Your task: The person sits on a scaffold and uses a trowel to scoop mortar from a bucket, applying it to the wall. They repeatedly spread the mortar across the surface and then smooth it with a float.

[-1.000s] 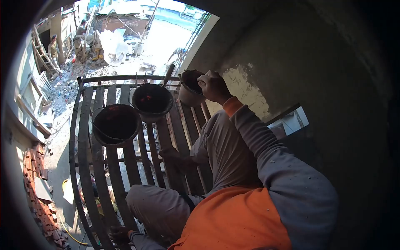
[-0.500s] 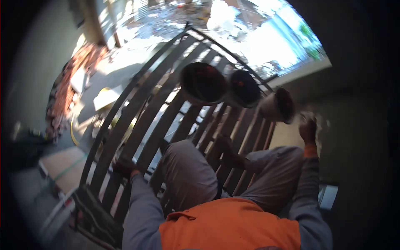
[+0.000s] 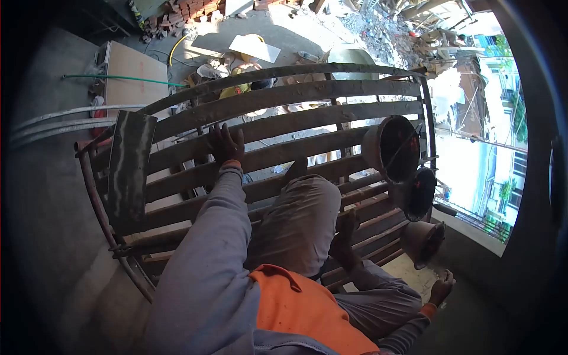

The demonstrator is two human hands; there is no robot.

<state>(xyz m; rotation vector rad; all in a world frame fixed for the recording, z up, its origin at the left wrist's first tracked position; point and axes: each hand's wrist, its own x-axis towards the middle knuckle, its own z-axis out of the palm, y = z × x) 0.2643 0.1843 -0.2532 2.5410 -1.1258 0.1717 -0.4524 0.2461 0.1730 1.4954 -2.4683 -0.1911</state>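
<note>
My left hand [image 3: 226, 144] rests with spread fingers on the slats of a slatted metal platform [image 3: 284, 125]; nothing is in it. At the lower right my right hand [image 3: 441, 288] is beside the wall, its fingers bent; whether it holds something small cannot be made out. Close to it stands a bucket [image 3: 419, 241]. Two more dark-mouthed buckets, one [image 3: 393, 148] larger in view and one [image 3: 417, 192] beside it, stand at the platform's right part. A dark flat board [image 3: 131, 168] lies across the slats left of my left hand.
Below the platform are a brown panel [image 3: 135, 77] with a green hose, a yellow hose [image 3: 172, 54], a pale sheet [image 3: 254, 48] and a brick pile [image 3: 192, 13]. Rubble lies beyond. A window opening [image 3: 494, 148] is at the right. My bent legs are on the platform.
The view has turned, so the platform now runs across it. My left hand has moved onto the slats with its fingers spread. My right hand stays near the wall, now lower in view.
</note>
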